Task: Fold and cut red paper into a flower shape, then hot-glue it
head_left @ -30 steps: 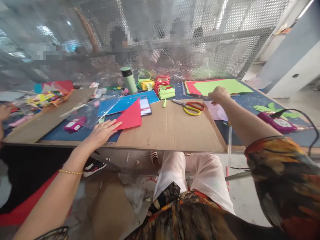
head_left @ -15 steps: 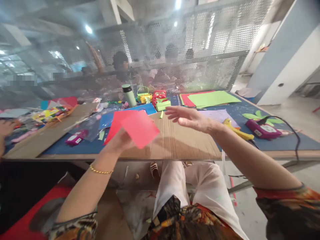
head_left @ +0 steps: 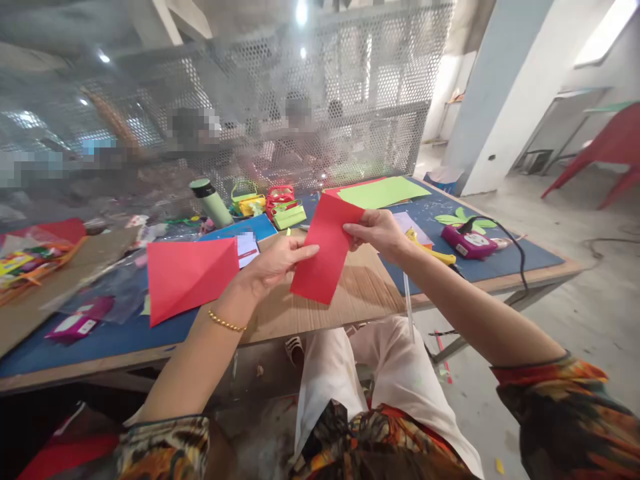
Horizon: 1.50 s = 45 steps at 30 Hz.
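A rectangular piece of red paper (head_left: 325, 257) is held up tilted over the brown cardboard (head_left: 365, 287) at the table's front. My left hand (head_left: 280, 262) pinches its left edge, thumb on the near face. On the upper right edge, my right hand (head_left: 377, 232) grips it between thumb and fingers; the fingertips behind the paper are hidden. A larger red sheet (head_left: 193, 273) lies left of my left wrist, partly over the blue table mat. A white card or phone-like thing (head_left: 247, 248) shows beside that sheet.
Behind the paper stand a green bottle (head_left: 213, 203) and small green, yellow and red paper bags (head_left: 290, 215). Green sheets (head_left: 385, 192) lie at the back right. A purple box (head_left: 467, 241) with a black cable sits right, near a yellow tool (head_left: 435, 256). Another purple box (head_left: 83, 319) lies left.
My right hand has come down and taken hold of the small red paper, which my left hand alone held before. The paper has moved right, and the view has turned right.
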Motion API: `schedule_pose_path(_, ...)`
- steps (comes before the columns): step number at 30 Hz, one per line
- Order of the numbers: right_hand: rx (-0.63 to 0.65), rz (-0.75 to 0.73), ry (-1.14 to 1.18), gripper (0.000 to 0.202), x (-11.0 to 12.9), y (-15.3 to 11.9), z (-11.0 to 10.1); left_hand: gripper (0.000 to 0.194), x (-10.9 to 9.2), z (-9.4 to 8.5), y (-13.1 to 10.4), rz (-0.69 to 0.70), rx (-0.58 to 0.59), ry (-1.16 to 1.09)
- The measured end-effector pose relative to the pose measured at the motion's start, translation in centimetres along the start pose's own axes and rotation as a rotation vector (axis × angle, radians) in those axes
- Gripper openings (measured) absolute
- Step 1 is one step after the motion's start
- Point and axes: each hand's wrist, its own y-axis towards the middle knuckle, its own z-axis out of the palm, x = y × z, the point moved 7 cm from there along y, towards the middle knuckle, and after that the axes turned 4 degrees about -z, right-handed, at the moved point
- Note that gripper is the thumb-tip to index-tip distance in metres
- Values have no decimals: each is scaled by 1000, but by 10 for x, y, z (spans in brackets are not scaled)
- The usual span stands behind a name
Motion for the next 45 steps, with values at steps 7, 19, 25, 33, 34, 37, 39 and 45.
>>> schedule_pose_path(7,-78,-109,-295,15,8,17,-7,35,-6,-22,29,-158,158,200)
schedule_pose_path(19,162,164,-500,21,-27,-58,2,16,-3,19,-24,459,-372,1386)
schedule_pose_path(25,293,-91,-839,18,-4,-104,4,35,39,66,-61,558,-259,1371)
schedule_pose_path(33,412,-367,-1148,34,6,-124,25,23,43,64,-74,664,-442,1176)
schedule_pose_path(34,416,-389,-1131,32,7,-123,28,24,42,62,-74,651,-441,1145)
schedule_pose_path(37,420,-363,-1073,35,3,-114,31,24,39,56,-66,569,-379,1080)
schedule_pose_path(39,403,-262,-1059,34,-6,-105,29,22,37,51,-56,491,-311,1037)
schedule_pose_path(45,282,1,-1030,16,-30,-87,17,21,32,38,-23,198,-199,1018)
